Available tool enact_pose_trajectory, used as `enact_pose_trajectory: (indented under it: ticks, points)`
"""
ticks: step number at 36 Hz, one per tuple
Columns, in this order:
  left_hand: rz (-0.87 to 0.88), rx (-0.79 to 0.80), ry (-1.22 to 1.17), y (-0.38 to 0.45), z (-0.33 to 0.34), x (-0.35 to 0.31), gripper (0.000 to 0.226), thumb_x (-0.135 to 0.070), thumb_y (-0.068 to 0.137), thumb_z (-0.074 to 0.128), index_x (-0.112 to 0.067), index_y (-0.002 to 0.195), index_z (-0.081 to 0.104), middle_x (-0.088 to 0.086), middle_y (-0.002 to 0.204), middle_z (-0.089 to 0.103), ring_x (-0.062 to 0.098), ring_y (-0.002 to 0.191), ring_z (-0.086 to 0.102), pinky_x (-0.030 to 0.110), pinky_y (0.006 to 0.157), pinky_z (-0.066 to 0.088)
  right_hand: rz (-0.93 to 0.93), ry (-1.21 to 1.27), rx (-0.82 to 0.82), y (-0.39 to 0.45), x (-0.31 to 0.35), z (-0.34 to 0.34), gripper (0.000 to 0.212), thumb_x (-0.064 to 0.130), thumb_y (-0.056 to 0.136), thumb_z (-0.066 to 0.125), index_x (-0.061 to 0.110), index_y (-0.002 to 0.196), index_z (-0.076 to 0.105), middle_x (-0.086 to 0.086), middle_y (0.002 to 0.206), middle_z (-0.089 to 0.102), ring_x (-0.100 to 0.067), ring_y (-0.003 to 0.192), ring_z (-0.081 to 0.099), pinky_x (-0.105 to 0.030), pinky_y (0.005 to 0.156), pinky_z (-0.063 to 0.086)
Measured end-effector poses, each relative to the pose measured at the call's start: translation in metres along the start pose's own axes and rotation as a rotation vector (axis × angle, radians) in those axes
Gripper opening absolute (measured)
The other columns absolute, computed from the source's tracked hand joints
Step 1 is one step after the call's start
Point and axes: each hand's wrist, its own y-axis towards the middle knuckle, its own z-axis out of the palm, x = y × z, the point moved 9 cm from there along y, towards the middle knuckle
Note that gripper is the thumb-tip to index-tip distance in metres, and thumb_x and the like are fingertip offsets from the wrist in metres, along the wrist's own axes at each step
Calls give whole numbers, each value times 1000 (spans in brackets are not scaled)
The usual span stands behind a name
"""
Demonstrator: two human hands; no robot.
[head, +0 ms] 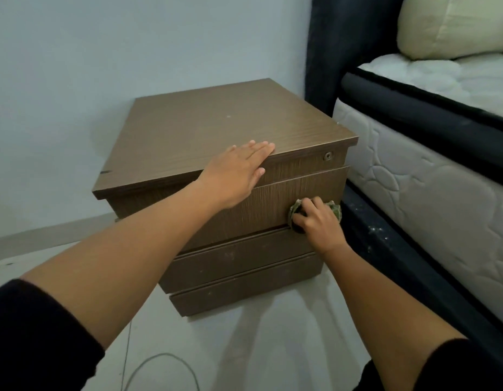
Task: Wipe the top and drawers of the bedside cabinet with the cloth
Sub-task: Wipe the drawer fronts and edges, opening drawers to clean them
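The brown wood-grain bedside cabinet (pixel 216 128) stands against the wall, with three drawer fronts below its top. My left hand (pixel 239 170) lies flat over the top's front edge, fingers straight and thumb down on the front panel. My right hand (pixel 318 221) grips a bunched greenish cloth (pixel 335 211) and presses it against the right end of the upper drawer front (pixel 272 204). Most of the cloth is hidden under my fingers. The two lower drawer fronts (pixel 239 263) show pale specks.
A bed with a white quilted mattress (pixel 414 187), a dark frame (pixel 385 249) and a cream pillow (pixel 453 26) stands close on the cabinet's right. A small round lock (pixel 327 156) sits under the top's right corner. A thin grey cable (pixel 160 368) loops on the pale floor.
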Motion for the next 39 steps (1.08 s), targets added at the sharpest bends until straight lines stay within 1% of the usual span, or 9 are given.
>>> enact_pose_trajectory:
  ticks: [4, 7, 13, 20, 24, 27, 31, 35, 39]
  points:
    - [4, -58, 38, 0, -1, -6, 54, -29, 102, 28, -21, 152, 10, -2, 159, 16, 16, 147, 13, 35, 120, 14, 139, 4, 88, -7, -33, -1, 10, 3, 66, 64, 7, 69, 72, -14, 74, 56, -33, 64, 56, -33, 47, 43]
    - [-4, -74, 87, -1, 1, -8, 55, -31, 102, 28, -21, 152, 7, -2, 159, 15, 16, 147, 12, 34, 120, 13, 279, 67, 190, -15, -56, 6, 15, -6, 61, 77, 3, 72, 71, -18, 80, 57, -39, 71, 56, -39, 52, 47]
    - [-2, -122, 196, -4, 6, -12, 61, -30, 99, 35, -18, 152, 8, 1, 158, 18, 19, 146, 17, 36, 118, 15, 594, 123, 261, -32, -84, 9, 23, -2, 84, 54, 3, 103, 67, -18, 112, 51, -37, 103, 45, -42, 74, 42]
    - [165, -124, 422, -29, 36, -22, 61, -28, 87, 35, -10, 146, 32, 8, 155, 27, 26, 144, 21, 48, 115, 12, 1261, 524, 100, -83, -103, 17, 24, 3, 90, 48, 8, 107, 63, -16, 121, 45, -36, 107, 49, -42, 89, 48]
    - [231, -45, 360, -43, 63, -23, 67, -18, 83, 60, -9, 145, 36, 8, 154, 30, 24, 142, 23, 43, 114, 18, 1468, 669, 116, -106, -98, 29, 24, 7, 91, 51, 12, 112, 63, -17, 126, 47, -35, 107, 53, -36, 85, 46]
    - [198, -55, 315, -46, 63, -21, 71, -10, 77, 68, -7, 142, 40, 9, 152, 33, 25, 139, 33, 43, 109, 23, 1533, 721, 105, -115, -98, 34, 28, 9, 91, 51, 15, 117, 57, -17, 127, 49, -35, 108, 53, -35, 82, 46]
    - [151, -56, 223, -43, 62, -15, 73, 0, 80, 62, -5, 146, 32, 13, 155, 25, 26, 139, 35, 37, 110, 24, 1542, 737, 103, -119, -92, 35, 44, 7, 91, 48, 24, 131, 42, -15, 130, 43, -35, 108, 52, -35, 77, 41]
    - [162, -24, 242, -42, 69, -15, 73, 0, 80, 61, -9, 146, 32, 10, 155, 27, 26, 142, 29, 38, 111, 19, 1245, 611, 268, -100, -80, 40, 49, 13, 91, 45, 31, 136, 36, -15, 127, 43, -32, 93, 53, -38, 78, 45]
    - [155, -36, 322, -44, 72, -17, 75, -5, 76, 66, -8, 145, 35, 13, 154, 28, 28, 142, 26, 44, 112, 19, 965, 495, 386, -80, -55, 49, 49, 18, 91, 47, 31, 138, 38, -15, 129, 42, -34, 103, 54, -38, 83, 46]
